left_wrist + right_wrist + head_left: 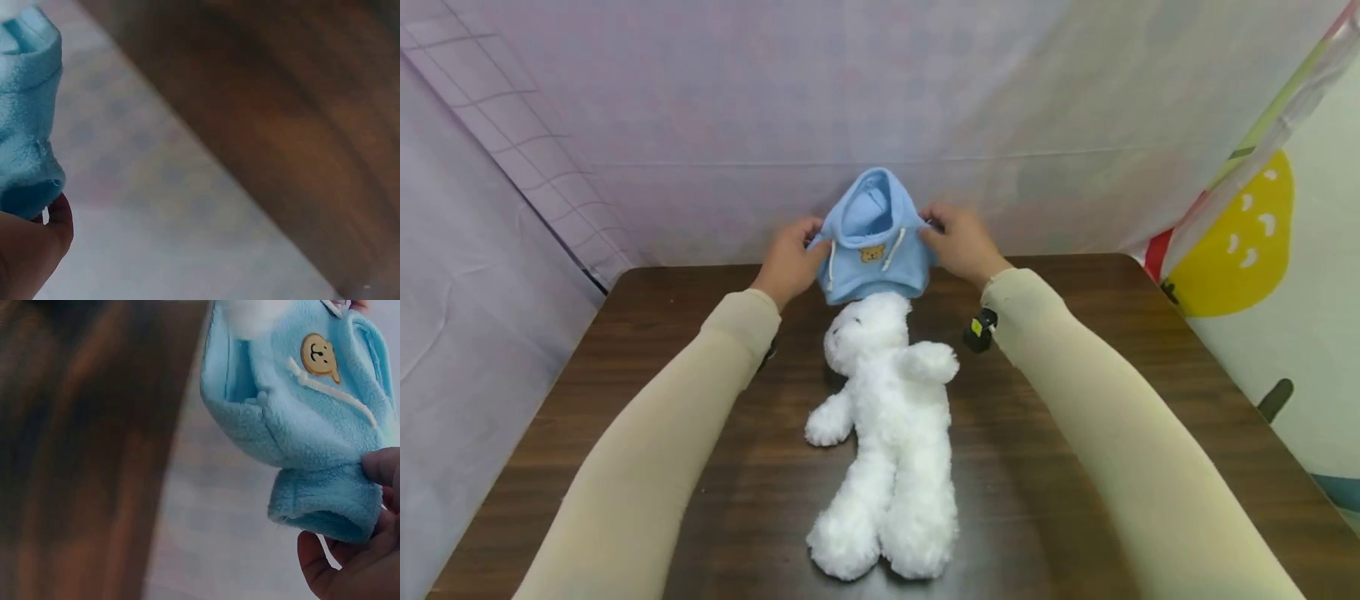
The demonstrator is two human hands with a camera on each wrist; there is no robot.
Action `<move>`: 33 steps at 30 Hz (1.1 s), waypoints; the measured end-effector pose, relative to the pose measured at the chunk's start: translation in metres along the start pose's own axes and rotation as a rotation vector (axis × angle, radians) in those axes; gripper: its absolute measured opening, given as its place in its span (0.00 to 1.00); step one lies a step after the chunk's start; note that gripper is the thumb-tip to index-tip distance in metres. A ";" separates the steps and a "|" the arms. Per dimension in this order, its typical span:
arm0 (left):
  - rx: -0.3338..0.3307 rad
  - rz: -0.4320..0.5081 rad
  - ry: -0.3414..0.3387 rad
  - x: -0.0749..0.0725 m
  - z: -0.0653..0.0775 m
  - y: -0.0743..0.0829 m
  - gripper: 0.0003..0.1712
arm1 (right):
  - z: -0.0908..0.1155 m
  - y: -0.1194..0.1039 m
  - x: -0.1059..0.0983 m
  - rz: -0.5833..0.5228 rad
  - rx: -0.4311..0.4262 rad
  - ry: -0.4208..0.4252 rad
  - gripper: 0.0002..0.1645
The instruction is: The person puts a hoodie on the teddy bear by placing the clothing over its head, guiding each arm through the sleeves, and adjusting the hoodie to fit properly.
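A small light blue hoodie (850, 275) with a bear-face patch and white drawstrings is held up at the table's far edge, its hood opening upward. My left hand (792, 258) pinches it at the left sleeve; in the left wrist view the fingers (61, 219) touch the sleeve's cuff. On the other side my right hand (964, 242) grips the right sleeve, thumb and fingers around the cuff (325, 515) in the right wrist view. Just below the hoodie's hem lies a white plush toy (898, 417), head toward the hoodie, legs toward me, one arm out to the left.
The dark brown wooden table (737, 500) ends at a pale patterned cloth (737, 125) behind the hoodie. Another cloth (467, 292) hangs at the left. To the right is a white surface with a yellow printed shape (1240, 250).
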State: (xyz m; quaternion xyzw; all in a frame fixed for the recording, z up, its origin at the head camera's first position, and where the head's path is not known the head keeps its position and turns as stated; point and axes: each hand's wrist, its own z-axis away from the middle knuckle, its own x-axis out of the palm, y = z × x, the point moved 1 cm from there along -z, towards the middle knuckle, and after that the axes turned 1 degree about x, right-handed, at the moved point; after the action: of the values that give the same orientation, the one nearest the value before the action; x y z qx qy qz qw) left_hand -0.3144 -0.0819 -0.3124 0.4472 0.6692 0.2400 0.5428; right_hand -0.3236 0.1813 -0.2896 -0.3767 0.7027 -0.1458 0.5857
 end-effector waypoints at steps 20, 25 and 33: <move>0.096 -0.362 -0.385 0.024 0.045 -0.045 0.12 | 0.037 0.035 0.059 0.238 -0.097 -0.344 0.07; 0.108 -0.447 -0.544 0.027 0.052 -0.052 0.12 | 0.043 0.045 0.071 0.250 -0.076 -0.451 0.06; 0.119 -0.607 -0.455 0.042 0.065 -0.054 0.09 | 0.047 0.044 0.072 0.263 -0.035 -0.422 0.09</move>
State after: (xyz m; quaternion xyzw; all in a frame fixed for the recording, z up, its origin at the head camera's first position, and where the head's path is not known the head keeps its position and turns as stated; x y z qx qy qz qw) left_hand -0.2716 -0.0828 -0.3964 0.3014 0.6464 -0.0763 0.6968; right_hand -0.2978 0.1715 -0.3825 -0.3142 0.6104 0.0259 0.7266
